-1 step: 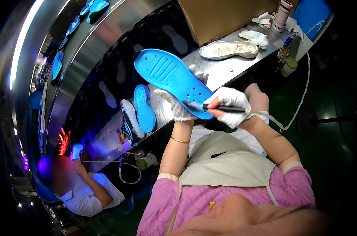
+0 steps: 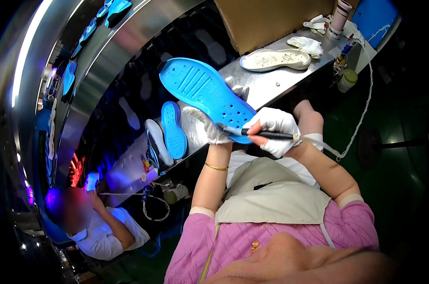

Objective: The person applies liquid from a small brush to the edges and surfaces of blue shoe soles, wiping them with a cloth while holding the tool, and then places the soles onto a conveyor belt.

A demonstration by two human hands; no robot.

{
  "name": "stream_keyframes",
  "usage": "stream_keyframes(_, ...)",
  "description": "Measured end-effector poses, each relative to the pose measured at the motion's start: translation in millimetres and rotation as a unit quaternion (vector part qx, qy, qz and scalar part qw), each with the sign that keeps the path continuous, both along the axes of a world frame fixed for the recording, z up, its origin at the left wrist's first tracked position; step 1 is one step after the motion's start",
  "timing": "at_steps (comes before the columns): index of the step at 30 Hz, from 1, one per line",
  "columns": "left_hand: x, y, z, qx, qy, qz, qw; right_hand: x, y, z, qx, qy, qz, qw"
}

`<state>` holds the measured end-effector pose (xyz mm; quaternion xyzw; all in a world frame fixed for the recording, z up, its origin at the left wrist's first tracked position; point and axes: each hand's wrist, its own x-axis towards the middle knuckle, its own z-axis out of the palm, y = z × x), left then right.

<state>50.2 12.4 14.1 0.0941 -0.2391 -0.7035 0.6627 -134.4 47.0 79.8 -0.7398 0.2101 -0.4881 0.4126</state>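
My left hand (image 2: pixel 207 124), in a knitted glove, grips a large blue shoe sole (image 2: pixel 202 90) from below. Its fingers wrap round both edges, and the patterned face with small holes is turned up. My right hand (image 2: pixel 274 131), in a white glove with bare fingertips, holds a brush (image 2: pixel 266 133) with a black handle and a pale tube running from its rear end. The brush tip lies at the sole's near left edge, beside my left thumb; whether it touches is hard to tell.
On the metal bench (image 2: pixel 266 87) lie a cream sole (image 2: pixel 276 60), a smaller blue sole (image 2: pixel 173 130) and a dark shoe with a pale sole (image 2: pixel 158 144). A cardboard box (image 2: pixel 271 21) stands behind. A hose (image 2: pixel 361 123) hangs at right. A co-worker (image 2: pixel 108 232) sits at lower left.
The blue sole has shifted slightly left in my left hand. The brush tip has moved a little left and nearer to me along its edge.
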Motion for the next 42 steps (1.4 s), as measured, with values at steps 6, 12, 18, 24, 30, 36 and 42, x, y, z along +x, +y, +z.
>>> stream_keyframes(6, 1, -5, 29, -0.109, 0.088, -0.012, 0.99, -4, 8, 1, 0.356, -0.171, 0.013, 0.919)
stream_keyframes(12, 13, -12, 34, -0.1, 0.009, 0.054, 0.993, -5, 7, -10, 0.393, -0.141, 0.112, 0.902)
stream_keyframes(18, 12, -10, 40, -0.075, -0.087, 0.021, 0.993, -19, -4, -4, 0.272, -0.077, 0.015, 0.959)
stream_keyframes(24, 13, -11, 61, -0.068, -0.258, -0.089, 0.96, -35, -13, 15, 0.3, 0.111, 0.059, 0.946)
stream_keyframes(30, 7, -22, 73, 0.006, -0.31, -0.158, 0.938, -34, -20, 22, 0.344, 0.089, 0.051, 0.933)
stream_keyframes(36, 7, -40, 65, 0.167, -0.381, -0.164, 0.894, -31, -23, 21, 0.306, 0.19, 0.107, 0.927)
stream_keyframes(42, 10, -45, 55, 0.154, -0.45, -0.138, 0.869, -33, -33, 6, 0.294, 0.237, 0.073, 0.923)
